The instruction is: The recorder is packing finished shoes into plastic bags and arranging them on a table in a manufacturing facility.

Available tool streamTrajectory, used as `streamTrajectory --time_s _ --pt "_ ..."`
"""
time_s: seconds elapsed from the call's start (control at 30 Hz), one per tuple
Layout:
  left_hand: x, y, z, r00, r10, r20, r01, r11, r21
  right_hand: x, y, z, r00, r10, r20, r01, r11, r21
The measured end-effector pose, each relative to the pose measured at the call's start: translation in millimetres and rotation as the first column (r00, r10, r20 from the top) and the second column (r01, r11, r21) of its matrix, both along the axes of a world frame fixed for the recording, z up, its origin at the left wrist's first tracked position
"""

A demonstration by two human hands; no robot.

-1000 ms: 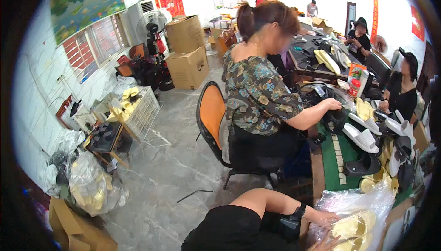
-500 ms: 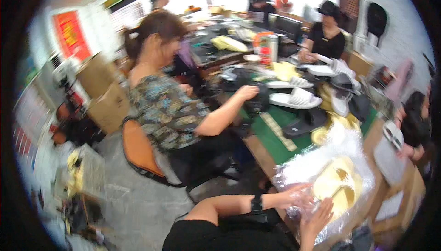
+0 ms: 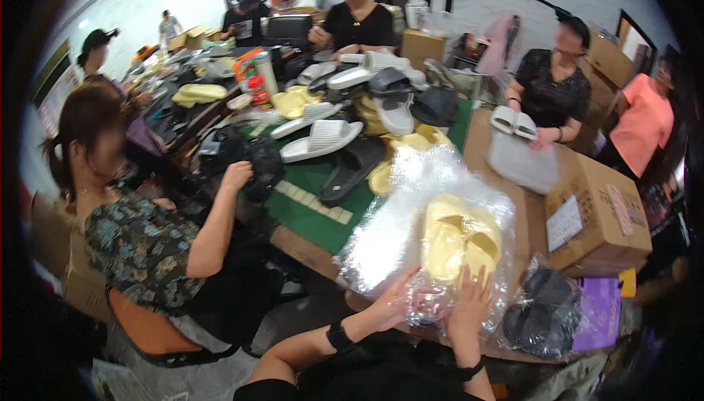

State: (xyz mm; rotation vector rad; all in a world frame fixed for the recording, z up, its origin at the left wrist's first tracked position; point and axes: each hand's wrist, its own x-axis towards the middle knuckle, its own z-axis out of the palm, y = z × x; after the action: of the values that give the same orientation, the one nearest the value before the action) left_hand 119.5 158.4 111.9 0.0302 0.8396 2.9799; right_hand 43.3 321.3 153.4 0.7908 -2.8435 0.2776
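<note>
A large clear plastic bag (image 3: 411,218) lies on the brown table edge in front of me, with a pair of pale yellow slippers (image 3: 460,238) inside it. My left hand (image 3: 394,304) grips the crinkled near end of the bag, fingers curled into the plastic. My right hand (image 3: 470,306) rests flat against the bag just below the yellow slippers, fingers spread apart. A dark band sits on each of my wrists.
A second clear bag with dark slippers (image 3: 546,314) and a purple packet (image 3: 598,306) lie to my right. A cardboard box (image 3: 605,214) stands beyond them. Loose white, black and yellow slippers cover the green mat (image 3: 312,207). A person on an orange chair (image 3: 147,328) sits close on my left; others sit around the table.
My view has swung to the right, from the room and the seated person to the table. Both hands have stayed on the bag of yellow slippers, and the right hand's fingers have spread.
</note>
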Motion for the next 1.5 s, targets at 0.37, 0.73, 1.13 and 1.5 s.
streamTrajectory --time_s 0.37,0.73,1.13,1.5 --pt "-6 -2 8 0.950 -0.274 0.147 0.304 0.917 -0.257 -9 19 -13 0.996 0.026 -0.081 -0.039 0.985 -0.168" --pt "-37 -11 -20 0.862 0.085 -0.500 -0.377 -0.553 -0.743 -20 23 -33 0.987 0.105 -0.124 -0.137 0.949 -0.285" --pt "-37 -8 -45 0.825 0.035 -0.564 -0.430 -0.609 -0.667 -7 17 -95 0.987 0.011 -0.159 -0.058 0.954 -0.295" --pt "-38 -6 -41 0.820 0.050 -0.570 -0.425 -0.613 -0.666 -11 20 -96 0.985 0.027 -0.172 -0.073 0.961 -0.265"
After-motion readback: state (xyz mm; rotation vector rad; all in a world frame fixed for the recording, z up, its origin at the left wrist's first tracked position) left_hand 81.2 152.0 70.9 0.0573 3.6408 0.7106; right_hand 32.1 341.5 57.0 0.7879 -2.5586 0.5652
